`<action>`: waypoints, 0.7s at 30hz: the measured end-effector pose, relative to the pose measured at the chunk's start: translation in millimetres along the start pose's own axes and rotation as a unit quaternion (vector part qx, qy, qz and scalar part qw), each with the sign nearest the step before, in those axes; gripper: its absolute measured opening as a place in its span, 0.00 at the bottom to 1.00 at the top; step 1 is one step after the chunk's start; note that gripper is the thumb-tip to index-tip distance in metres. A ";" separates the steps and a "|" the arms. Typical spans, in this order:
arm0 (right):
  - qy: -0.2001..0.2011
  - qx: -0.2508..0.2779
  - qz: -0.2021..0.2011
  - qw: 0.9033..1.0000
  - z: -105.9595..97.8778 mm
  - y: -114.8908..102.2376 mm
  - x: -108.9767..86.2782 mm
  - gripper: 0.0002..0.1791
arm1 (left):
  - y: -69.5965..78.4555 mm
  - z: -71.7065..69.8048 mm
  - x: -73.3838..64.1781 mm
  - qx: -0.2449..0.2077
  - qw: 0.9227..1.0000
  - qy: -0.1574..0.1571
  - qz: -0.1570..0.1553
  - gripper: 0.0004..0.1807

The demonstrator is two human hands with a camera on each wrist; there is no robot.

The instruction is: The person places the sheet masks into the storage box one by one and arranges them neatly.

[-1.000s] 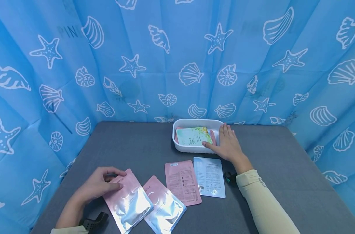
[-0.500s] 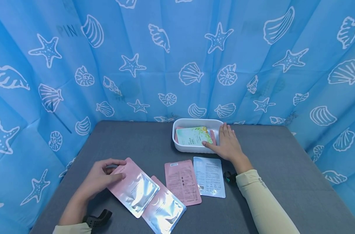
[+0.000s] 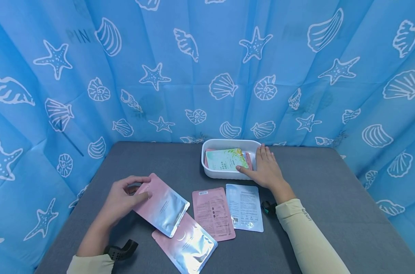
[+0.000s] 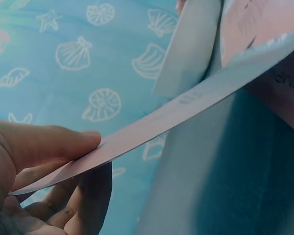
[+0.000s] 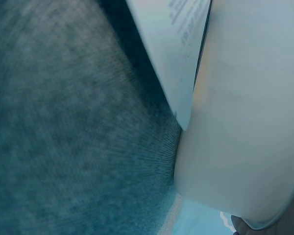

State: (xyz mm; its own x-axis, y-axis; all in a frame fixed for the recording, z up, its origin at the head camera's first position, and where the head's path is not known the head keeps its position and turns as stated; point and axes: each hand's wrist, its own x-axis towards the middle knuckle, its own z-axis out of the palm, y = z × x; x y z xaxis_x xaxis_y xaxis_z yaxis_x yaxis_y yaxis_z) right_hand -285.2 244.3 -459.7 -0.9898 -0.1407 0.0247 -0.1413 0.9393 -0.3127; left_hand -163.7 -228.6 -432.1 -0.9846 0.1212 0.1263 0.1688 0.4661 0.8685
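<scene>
My left hand (image 3: 120,198) pinches a pink-and-silver face mask sachet (image 3: 164,205) by its upper left corner, thumb on top and fingers beneath. In the left wrist view the sachet (image 4: 176,115) shows nearly edge-on. Its lower end overlaps a second pink-and-silver sachet (image 3: 190,247) in the head view. My right hand (image 3: 267,167) rests against the right end of a white plastic bin (image 3: 224,174), fingers straight along the side and thumb over the front rim. Inside the bin lie a green-and-white sachet (image 3: 224,159) and pink ones under it.
A pink sachet (image 3: 214,215) with printed text lies in front of the bin, beside a pale blue one (image 3: 245,207). Grey cloth (image 3: 152,163) covers the table. Behind it hangs a blue curtain (image 3: 207,68) with shell prints.
My left hand has moved up and to the right with its sachet, uncovering more of the second one. The right hand and the bin stay put.
</scene>
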 end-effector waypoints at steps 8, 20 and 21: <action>0.000 0.000 -0.002 1.000 -0.8 0.0 -0.3 0.72 | 9.4 9.1 8.9 0.007 0.999 0.030 0.033 0.21; 0.002 0.003 -0.003 1.000 -1.0 -0.3 -1.0 0.72 | 22.6 25.1 26.9 -0.021 0.997 0.068 0.033 0.21; 0.002 0.003 -0.003 1.000 -1.0 -0.2 -0.9 0.72 | 23.9 26.6 28.5 -0.024 0.996 0.071 0.037 0.21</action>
State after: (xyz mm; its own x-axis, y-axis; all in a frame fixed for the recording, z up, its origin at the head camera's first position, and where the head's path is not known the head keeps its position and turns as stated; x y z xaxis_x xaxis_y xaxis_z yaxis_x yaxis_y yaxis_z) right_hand -284.3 244.5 -458.7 -0.9888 -0.1462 0.0299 -0.1480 0.9363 -0.3186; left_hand -186.4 -190.8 -420.5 -0.9667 0.0262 0.2545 0.2418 0.4185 0.8754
